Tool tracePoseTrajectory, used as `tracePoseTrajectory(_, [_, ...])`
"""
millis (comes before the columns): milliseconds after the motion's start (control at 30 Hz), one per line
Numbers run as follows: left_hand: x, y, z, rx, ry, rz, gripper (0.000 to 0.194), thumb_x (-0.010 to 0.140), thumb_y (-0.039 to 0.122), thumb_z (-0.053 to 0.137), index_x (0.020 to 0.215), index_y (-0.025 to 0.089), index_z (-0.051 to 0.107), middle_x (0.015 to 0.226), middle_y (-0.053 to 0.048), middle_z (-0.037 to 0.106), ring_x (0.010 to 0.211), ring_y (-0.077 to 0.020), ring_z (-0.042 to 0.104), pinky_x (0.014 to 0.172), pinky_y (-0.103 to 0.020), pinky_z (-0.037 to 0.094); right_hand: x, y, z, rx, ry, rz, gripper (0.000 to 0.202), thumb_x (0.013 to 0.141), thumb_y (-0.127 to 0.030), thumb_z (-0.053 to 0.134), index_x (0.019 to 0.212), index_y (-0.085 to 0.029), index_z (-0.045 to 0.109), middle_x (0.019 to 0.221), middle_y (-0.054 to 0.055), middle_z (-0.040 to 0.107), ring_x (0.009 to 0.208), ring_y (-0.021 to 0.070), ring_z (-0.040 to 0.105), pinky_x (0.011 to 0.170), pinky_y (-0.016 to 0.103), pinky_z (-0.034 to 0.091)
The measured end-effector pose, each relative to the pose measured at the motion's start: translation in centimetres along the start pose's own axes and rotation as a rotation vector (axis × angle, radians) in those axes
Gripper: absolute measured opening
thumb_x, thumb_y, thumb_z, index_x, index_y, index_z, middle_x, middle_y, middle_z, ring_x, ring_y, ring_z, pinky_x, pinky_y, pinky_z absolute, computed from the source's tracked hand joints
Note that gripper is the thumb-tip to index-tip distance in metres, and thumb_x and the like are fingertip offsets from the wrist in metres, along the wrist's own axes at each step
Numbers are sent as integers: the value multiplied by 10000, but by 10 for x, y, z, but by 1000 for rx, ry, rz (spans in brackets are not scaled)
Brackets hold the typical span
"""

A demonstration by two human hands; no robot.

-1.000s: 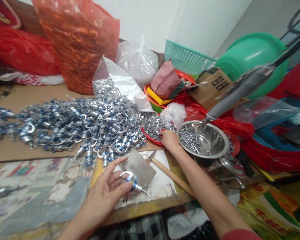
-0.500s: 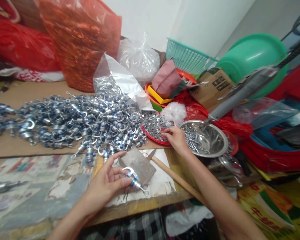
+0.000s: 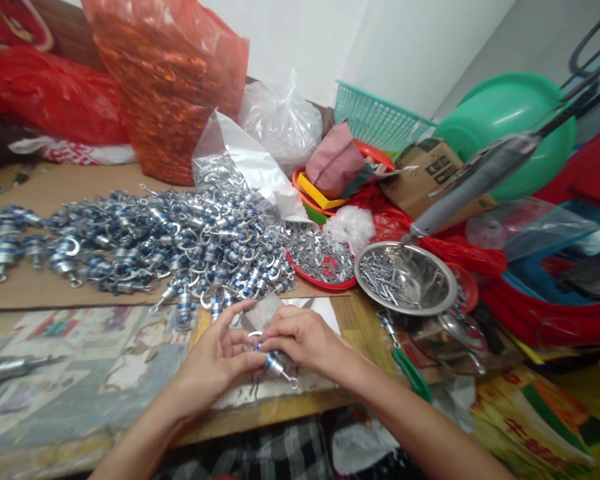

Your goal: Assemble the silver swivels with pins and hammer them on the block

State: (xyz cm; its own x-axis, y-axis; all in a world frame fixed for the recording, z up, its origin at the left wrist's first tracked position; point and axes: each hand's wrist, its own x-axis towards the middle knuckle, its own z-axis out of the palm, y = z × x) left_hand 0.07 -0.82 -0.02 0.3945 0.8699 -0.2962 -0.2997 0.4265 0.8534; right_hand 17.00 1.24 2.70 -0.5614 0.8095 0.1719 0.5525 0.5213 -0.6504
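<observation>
My left hand (image 3: 207, 353) holds a blue-and-silver metal fitting (image 3: 276, 365) with a curved hook at its upper end and a small eye ring at its lower end. My right hand (image 3: 307, 339) is pinched closed against the fitting's upper part; whatever its fingertips grip is hidden. Beneath both hands lies a grey metal block (image 3: 263, 310), partly covered by them, on white paper (image 3: 327, 313). Behind the hands, a large pile of similar fittings (image 3: 180, 247) spreads over cardboard. A red plate (image 3: 325, 285) of small flat metal pieces stands beyond my right hand.
Right of the plate, a steel bowl (image 3: 433, 303) contains metal pins. A green handle (image 3: 413, 377) and another fitting (image 3: 389, 328) lie near my right forearm. Bags, a green basket (image 3: 380, 117) and a cardboard box (image 3: 425, 167) crowd the back. At left is a metal tool (image 3: 10, 369).
My right hand has come from the red plate back toward me and left, meeting the fitting in my left hand. The left hand keeps its hold in nearly the same place.
</observation>
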Motion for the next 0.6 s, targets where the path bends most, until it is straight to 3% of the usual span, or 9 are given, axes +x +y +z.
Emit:
tracePoseTrajectory(133, [-1,0,0,4,-4,9,812,587,172,742,1255,214,284,703,12,645,684,-197,650,669,-361,519,-1,-1,8,-50,70,-37,97,751,-226,644,793,-181,719,693,17,581,657,119,552,595,214,424])
tracePoseTrajectory(200, [-2,1,1,14,5,14,813,583,170,745,1252,213,285,696,15,638,667,-200,649,658,-369,522,-6,-2,9,1,199,-15,102,770,-218,621,796,-174,709,684,14,580,657,121,553,601,215,429])
tracePoseTrajectory(300, [-1,2,1,17,15,1,809,582,164,746,1248,214,288,707,9,633,669,-213,651,663,-395,524,-23,3,4,55,498,111,121,823,-196,539,831,-173,658,745,19,600,714,130,566,654,228,446])
tracePoseTrajectory(367, [-1,3,1,15,10,-10,802,584,166,745,1244,215,293,714,6,631,683,-221,654,680,-412,522,-40,14,-4,-68,573,242,122,812,-221,549,908,-180,613,844,39,601,783,157,565,693,263,449])
tracePoseTrajectory(467, [-1,4,1,19,9,-11,794,578,171,747,1235,212,304,717,7,632,696,-225,656,689,-413,521,-66,35,-13,-352,322,399,271,764,-262,598,1019,-176,568,929,75,585,874,222,555,750,340,439])
tracePoseTrajectory(533, [-1,5,2,22,13,-15,795,574,174,749,1234,203,307,709,8,634,690,-222,658,687,-405,521,-77,43,-16,-438,160,468,214,800,-262,541,988,-168,578,888,75,585,849,226,568,744,354,443])
tracePoseTrajectory(600, [-2,7,3,24,17,-20,800,572,177,750,1237,194,305,707,5,639,687,-221,658,683,-398,521,-80,40,-19,-419,148,499,163,826,-247,493,937,-164,578,847,62,585,798,202,581,709,326,459])
